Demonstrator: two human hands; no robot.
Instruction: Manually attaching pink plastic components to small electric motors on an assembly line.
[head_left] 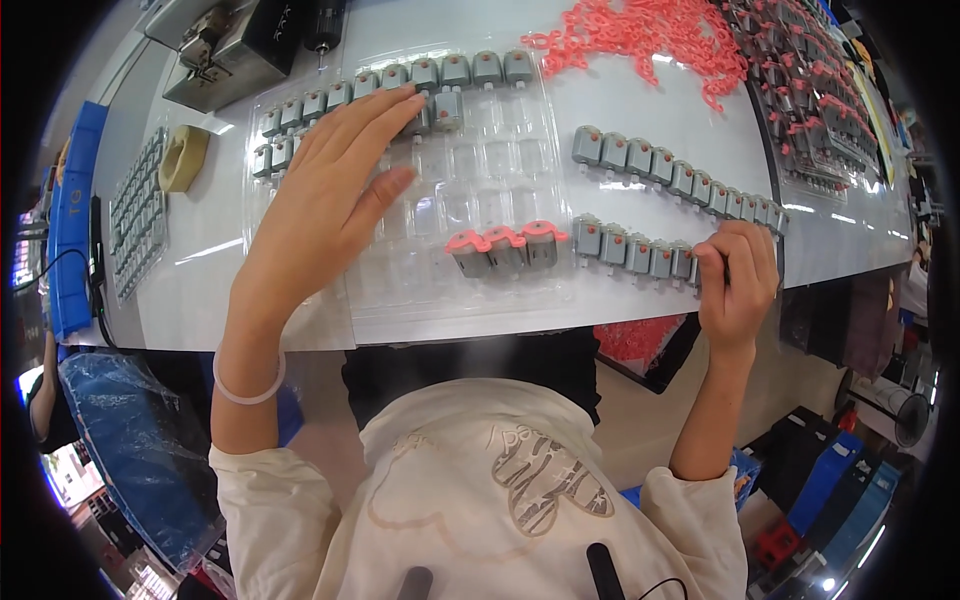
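**White desk, motor trays: hands at work**

White desk [640, 110] surface, glossy, crowded with parts. Nearest the edge, the right hand [738, 275] is clenched, fingers [712, 268] pinching the end unit of the nearer row of small grey cylindrical motors [630, 250]. Just left, three motors with pink plastic caps [505, 245] sit in the clear plastic blister tray [470, 190]. The left hand [320, 205] lies flat and released on that tray, fingertips touching motors in its far rows. Beyond: a loose heap of pink plastic clips [640, 40]. Risk, as judged: the tray overhangs the desk edge; lifting the pressing palm could tip it and spill motors.
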